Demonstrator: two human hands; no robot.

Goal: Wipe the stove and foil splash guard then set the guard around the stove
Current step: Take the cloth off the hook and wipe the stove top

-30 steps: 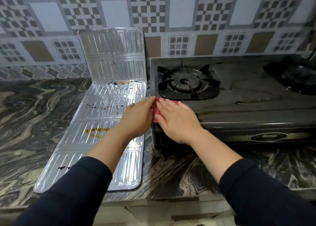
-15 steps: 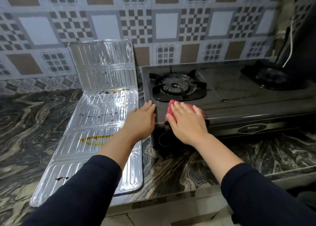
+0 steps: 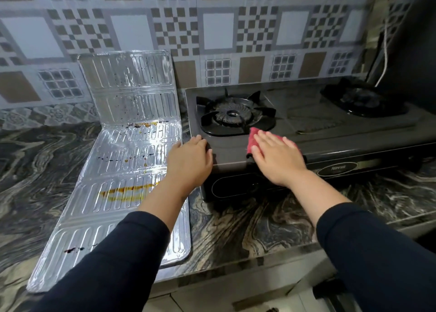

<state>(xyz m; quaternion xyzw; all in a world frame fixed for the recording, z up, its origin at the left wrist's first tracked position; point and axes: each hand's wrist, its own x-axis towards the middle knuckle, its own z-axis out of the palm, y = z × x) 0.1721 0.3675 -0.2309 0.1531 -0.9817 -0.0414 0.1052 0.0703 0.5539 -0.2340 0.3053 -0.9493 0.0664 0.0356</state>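
A black two-burner gas stove (image 3: 330, 127) stands on the marbled counter, with one burner (image 3: 233, 115) at its left and another (image 3: 363, 99) at the far right. My right hand (image 3: 278, 158) lies flat with straight fingers on a red cloth (image 3: 253, 137), pressing it onto the stove's front left top. My left hand (image 3: 188, 163) rests on the stove's front left corner, fingers loosely bent. The foil splash guard (image 3: 127, 160) lies left of the stove, mostly flat on the counter, its far panels leaning up against the wall. Brown and dark stains mark it.
The dark marbled counter (image 3: 247, 226) runs to a front edge just below my arms. A patterned tile wall (image 3: 212, 33) stands behind. A white cord (image 3: 384, 52) hangs at the far right beside a dark upright surface.
My right hand has slid the red cloth rightward along the stove's front top. My left hand has stayed at the stove's left corner. The camera view has shifted.
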